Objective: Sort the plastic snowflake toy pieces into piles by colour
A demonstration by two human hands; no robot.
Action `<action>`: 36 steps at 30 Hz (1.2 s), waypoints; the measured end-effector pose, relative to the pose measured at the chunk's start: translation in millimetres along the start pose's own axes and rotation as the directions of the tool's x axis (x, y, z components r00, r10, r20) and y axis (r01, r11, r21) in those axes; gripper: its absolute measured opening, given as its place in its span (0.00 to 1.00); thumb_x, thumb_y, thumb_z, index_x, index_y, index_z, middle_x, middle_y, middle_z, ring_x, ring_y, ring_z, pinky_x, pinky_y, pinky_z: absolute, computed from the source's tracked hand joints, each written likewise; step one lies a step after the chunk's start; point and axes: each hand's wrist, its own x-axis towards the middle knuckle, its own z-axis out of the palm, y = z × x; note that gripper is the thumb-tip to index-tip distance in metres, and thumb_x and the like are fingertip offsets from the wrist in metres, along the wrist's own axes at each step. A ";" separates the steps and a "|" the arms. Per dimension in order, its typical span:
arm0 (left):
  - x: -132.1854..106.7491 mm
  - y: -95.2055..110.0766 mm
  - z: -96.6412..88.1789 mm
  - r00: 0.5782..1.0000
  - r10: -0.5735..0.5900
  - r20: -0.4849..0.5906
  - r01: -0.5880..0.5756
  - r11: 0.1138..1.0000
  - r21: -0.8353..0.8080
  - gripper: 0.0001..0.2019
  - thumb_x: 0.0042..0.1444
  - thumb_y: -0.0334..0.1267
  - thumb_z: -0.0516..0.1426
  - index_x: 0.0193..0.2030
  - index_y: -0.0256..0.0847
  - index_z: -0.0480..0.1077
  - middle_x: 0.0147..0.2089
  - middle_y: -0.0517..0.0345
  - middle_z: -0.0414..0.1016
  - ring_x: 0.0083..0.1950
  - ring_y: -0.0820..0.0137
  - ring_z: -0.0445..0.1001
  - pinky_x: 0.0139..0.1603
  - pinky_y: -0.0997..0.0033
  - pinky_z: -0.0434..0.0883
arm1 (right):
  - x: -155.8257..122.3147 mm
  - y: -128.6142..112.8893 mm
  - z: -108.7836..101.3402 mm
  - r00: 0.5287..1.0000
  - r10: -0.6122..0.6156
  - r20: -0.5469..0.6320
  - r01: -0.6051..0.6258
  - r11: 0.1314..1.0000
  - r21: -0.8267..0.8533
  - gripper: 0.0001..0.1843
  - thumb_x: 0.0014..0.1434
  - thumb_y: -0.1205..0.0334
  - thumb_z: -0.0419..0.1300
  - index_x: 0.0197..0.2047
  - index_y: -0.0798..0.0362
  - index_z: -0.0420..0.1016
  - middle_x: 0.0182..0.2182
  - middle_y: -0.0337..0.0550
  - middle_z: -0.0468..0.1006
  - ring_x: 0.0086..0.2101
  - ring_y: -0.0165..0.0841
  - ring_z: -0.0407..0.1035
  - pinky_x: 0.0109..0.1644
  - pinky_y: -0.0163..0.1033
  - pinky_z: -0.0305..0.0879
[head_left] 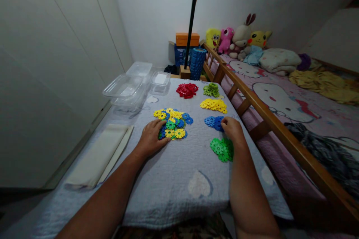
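Against the left edge of a mixed heap of plastic flower-shaped interlocking discs [179, 133], in yellow, blue and green, rests my left hand [153, 136]. Its thumb is spread from its fingers. My right hand [232, 130] is at the right end of a small pile of blue discs [211, 121], fingertips pinched together on a blue disc there; the fingers partly hide it. A pile of green discs [220, 148] lies just nearer, partly behind my right forearm. Farther back are piles of yellow discs [213, 105], light green discs [211, 89] and red discs [187, 90].
Clear plastic containers [123, 87] and a smaller lidded one [160, 79] stand at the back left. A folded cream cloth [98, 155] lies left. A wooden bed rail [252, 101] runs along the right side; a black pole [192, 18] rises behind the cloth-covered table [174, 179].
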 end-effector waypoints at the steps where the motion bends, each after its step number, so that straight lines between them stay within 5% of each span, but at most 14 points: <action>1: -0.1 0.1 -0.2 1.000 -0.001 -0.002 0.001 1.000 -0.001 0.31 0.53 0.47 0.65 0.63 0.44 0.66 0.66 0.44 0.68 0.67 0.48 0.67 0.68 0.44 0.65 | -0.2 0.2 0.0 1.000 0.006 -0.004 -0.006 1.000 -0.004 0.09 0.56 0.69 0.57 0.32 0.52 0.80 0.30 0.43 0.81 0.33 0.35 0.71 0.37 0.36 0.58; 7: -0.1 2.0 -1.8 1.000 -0.008 0.007 0.008 1.000 -0.006 0.31 0.53 0.48 0.65 0.63 0.45 0.67 0.66 0.44 0.67 0.67 0.48 0.66 0.69 0.44 0.64 | -1.3 -8.2 -3.3 0.999 0.021 -0.033 -0.020 0.999 0.031 0.08 0.58 0.67 0.58 0.33 0.52 0.79 0.30 0.43 0.80 0.33 0.35 0.71 0.39 0.37 0.59; 11: 0.1 2.1 -1.9 1.000 -0.013 0.017 0.013 1.000 -0.007 0.31 0.53 0.47 0.65 0.63 0.44 0.66 0.66 0.44 0.67 0.67 0.48 0.66 0.69 0.43 0.64 | -8.2 -38.2 2.8 0.989 -0.145 0.026 0.138 0.976 0.170 0.06 0.60 0.66 0.60 0.36 0.52 0.80 0.33 0.43 0.80 0.35 0.35 0.72 0.41 0.38 0.61; 16: -0.3 0.0 0.0 1.000 -0.004 0.002 0.004 1.000 -0.011 0.31 0.53 0.47 0.65 0.64 0.45 0.66 0.66 0.46 0.67 0.67 0.50 0.66 0.69 0.44 0.64 | -34.2 -89.4 26.0 0.834 -0.543 0.098 0.499 0.818 0.285 0.08 0.59 0.66 0.65 0.43 0.53 0.81 0.42 0.47 0.79 0.44 0.38 0.70 0.51 0.42 0.63; 21: -0.6 -0.4 1.6 1.000 0.000 -0.005 0.000 1.000 -0.004 0.32 0.53 0.46 0.66 0.64 0.44 0.66 0.66 0.44 0.68 0.67 0.50 0.66 0.69 0.45 0.64 | -57.0 -116.5 39.6 0.733 -0.667 0.135 0.628 0.739 0.243 0.15 0.59 0.60 0.68 0.50 0.53 0.80 0.48 0.50 0.75 0.48 0.41 0.66 0.55 0.46 0.63; 30: -1.0 -0.5 2.7 1.000 0.006 -0.015 -0.006 1.000 -0.006 0.32 0.53 0.45 0.66 0.64 0.43 0.66 0.66 0.42 0.68 0.67 0.47 0.66 0.68 0.42 0.65 | -58.7 -119.8 46.7 0.727 -0.666 0.164 0.636 0.744 0.203 0.12 0.62 0.63 0.67 0.49 0.54 0.80 0.46 0.50 0.77 0.47 0.41 0.68 0.53 0.45 0.64; 36: -0.9 -1.2 3.3 1.000 0.007 -0.026 -0.007 1.000 -0.005 0.31 0.52 0.45 0.66 0.63 0.44 0.67 0.66 0.44 0.68 0.67 0.48 0.67 0.68 0.42 0.65 | -54.6 -121.9 41.5 0.758 -0.642 0.116 0.612 0.761 0.214 0.09 0.68 0.66 0.59 0.41 0.52 0.82 0.40 0.47 0.77 0.43 0.37 0.69 0.50 0.41 0.64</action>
